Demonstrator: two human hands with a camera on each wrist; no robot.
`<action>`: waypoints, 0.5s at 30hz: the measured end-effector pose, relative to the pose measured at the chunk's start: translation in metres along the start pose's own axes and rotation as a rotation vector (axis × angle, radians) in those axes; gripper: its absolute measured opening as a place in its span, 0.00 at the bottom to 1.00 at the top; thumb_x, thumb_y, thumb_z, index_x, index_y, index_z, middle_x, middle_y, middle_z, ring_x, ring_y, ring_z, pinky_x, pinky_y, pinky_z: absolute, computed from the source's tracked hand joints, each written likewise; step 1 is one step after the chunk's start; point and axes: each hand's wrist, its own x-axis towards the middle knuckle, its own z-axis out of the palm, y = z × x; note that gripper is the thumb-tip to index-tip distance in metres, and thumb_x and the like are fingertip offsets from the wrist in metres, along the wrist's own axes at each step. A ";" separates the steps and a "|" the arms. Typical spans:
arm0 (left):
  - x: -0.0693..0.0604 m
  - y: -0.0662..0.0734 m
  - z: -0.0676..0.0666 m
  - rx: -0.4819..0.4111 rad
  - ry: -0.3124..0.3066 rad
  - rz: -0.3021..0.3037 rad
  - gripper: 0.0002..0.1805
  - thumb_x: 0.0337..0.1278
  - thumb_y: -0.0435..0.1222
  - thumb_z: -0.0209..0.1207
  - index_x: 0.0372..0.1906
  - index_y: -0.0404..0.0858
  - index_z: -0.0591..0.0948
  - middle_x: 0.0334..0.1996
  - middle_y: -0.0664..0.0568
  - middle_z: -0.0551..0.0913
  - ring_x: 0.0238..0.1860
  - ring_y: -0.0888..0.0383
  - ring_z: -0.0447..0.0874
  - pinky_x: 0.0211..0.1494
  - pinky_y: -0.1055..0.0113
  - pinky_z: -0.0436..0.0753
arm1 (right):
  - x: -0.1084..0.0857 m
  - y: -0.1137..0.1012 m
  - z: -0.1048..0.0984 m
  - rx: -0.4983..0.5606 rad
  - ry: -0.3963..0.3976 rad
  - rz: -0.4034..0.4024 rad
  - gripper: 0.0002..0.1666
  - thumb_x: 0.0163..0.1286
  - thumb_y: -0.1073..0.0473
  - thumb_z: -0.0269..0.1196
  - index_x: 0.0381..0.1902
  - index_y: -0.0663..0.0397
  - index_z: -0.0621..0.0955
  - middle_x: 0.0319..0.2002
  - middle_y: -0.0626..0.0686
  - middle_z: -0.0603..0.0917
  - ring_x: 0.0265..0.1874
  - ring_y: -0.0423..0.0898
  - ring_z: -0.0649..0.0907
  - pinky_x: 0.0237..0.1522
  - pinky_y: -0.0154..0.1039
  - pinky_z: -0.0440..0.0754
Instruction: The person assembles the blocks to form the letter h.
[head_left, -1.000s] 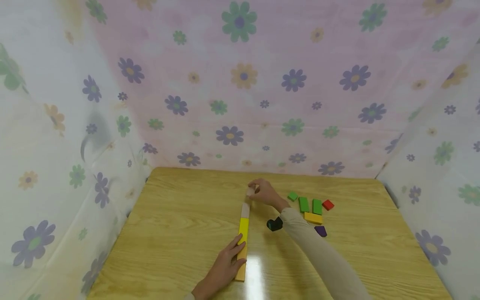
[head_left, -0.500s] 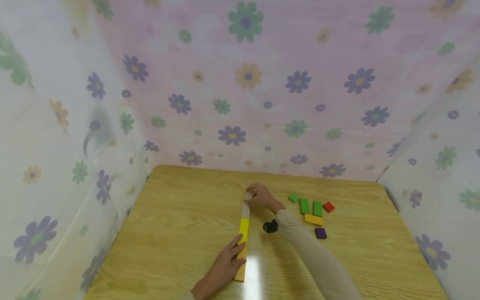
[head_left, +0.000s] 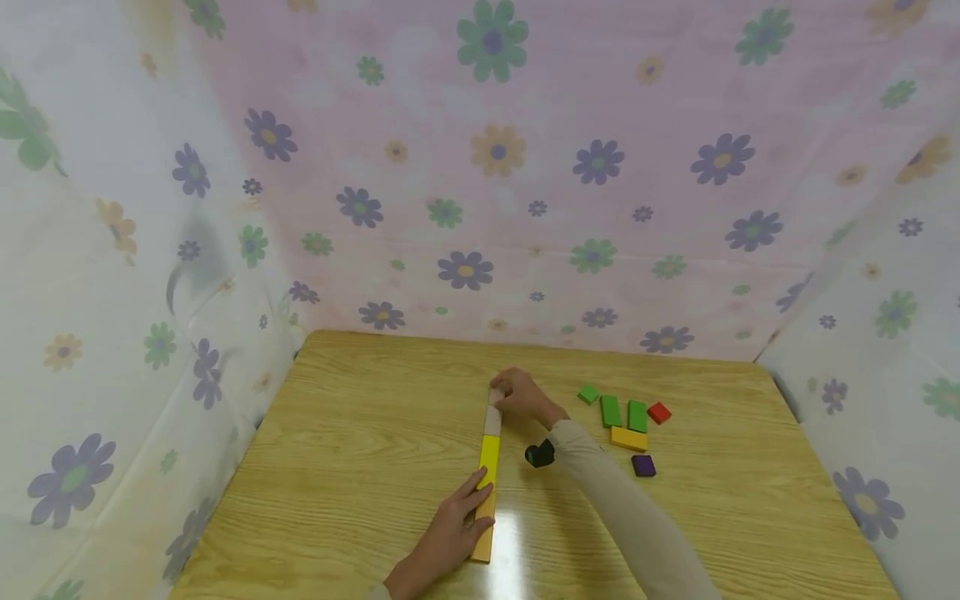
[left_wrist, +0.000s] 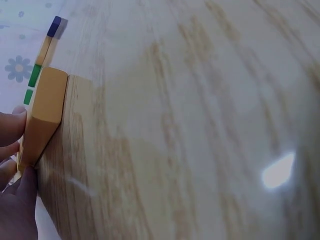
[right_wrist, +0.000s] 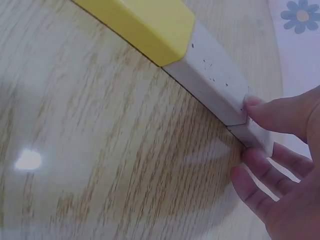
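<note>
A straight row of blocks runs away from the person down the middle of the table: an orange block (head_left: pixel 482 548) nearest, a yellow block (head_left: pixel 489 452), a whitish block (head_left: pixel 492 423) and a small whitish block (right_wrist: pixel 257 136) at the far end. My left hand (head_left: pixel 448 529) holds the orange block, its thumb on the right side and fingertips reaching the yellow one. My right hand (head_left: pixel 527 397) pinches the small whitish block between thumb and fingers. That block meets the end of the larger whitish one, whose surface has dark specks in the right wrist view.
Right of the row lie two green blocks (head_left: pixel 611 411), a small green block (head_left: pixel 588 394), a red block (head_left: pixel 659 412), an orange-yellow block (head_left: pixel 628 439) and a purple block (head_left: pixel 643 466). A black device (head_left: pixel 540 454) is at the right wrist. Flowered cloth surrounds the wooden table (head_left: pixel 360 467).
My right hand has brought the small whitish block toward the person until it meets the row's far end. The left hand has stayed on the orange block.
</note>
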 end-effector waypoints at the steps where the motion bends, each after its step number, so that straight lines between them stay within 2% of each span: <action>1: 0.000 0.000 0.000 0.004 0.002 0.003 0.27 0.67 0.41 0.53 0.64 0.27 0.69 0.70 0.37 0.58 0.66 0.38 0.61 0.59 0.52 0.72 | 0.000 0.000 0.000 -0.010 -0.004 -0.011 0.19 0.58 0.73 0.65 0.49 0.68 0.80 0.52 0.64 0.73 0.40 0.54 0.79 0.39 0.43 0.81; 5: -0.001 0.002 -0.002 0.003 0.004 0.004 0.27 0.68 0.41 0.53 0.63 0.26 0.69 0.69 0.36 0.58 0.66 0.38 0.61 0.59 0.51 0.72 | -0.004 -0.003 0.001 -0.045 -0.023 -0.027 0.18 0.61 0.73 0.64 0.50 0.67 0.79 0.54 0.64 0.71 0.42 0.54 0.77 0.42 0.44 0.80; 11: 0.000 0.003 -0.001 0.010 0.007 0.006 0.27 0.67 0.40 0.53 0.63 0.26 0.70 0.69 0.36 0.59 0.66 0.38 0.61 0.60 0.50 0.72 | -0.009 -0.007 -0.003 -0.109 -0.039 -0.016 0.18 0.62 0.68 0.64 0.51 0.63 0.79 0.59 0.64 0.68 0.38 0.51 0.75 0.43 0.47 0.76; 15: 0.000 0.002 -0.001 0.003 0.006 0.010 0.27 0.67 0.40 0.54 0.63 0.25 0.69 0.69 0.36 0.59 0.66 0.38 0.61 0.59 0.51 0.72 | -0.014 -0.012 -0.010 -0.085 -0.037 0.003 0.19 0.63 0.66 0.64 0.53 0.61 0.79 0.58 0.62 0.69 0.45 0.55 0.75 0.47 0.51 0.76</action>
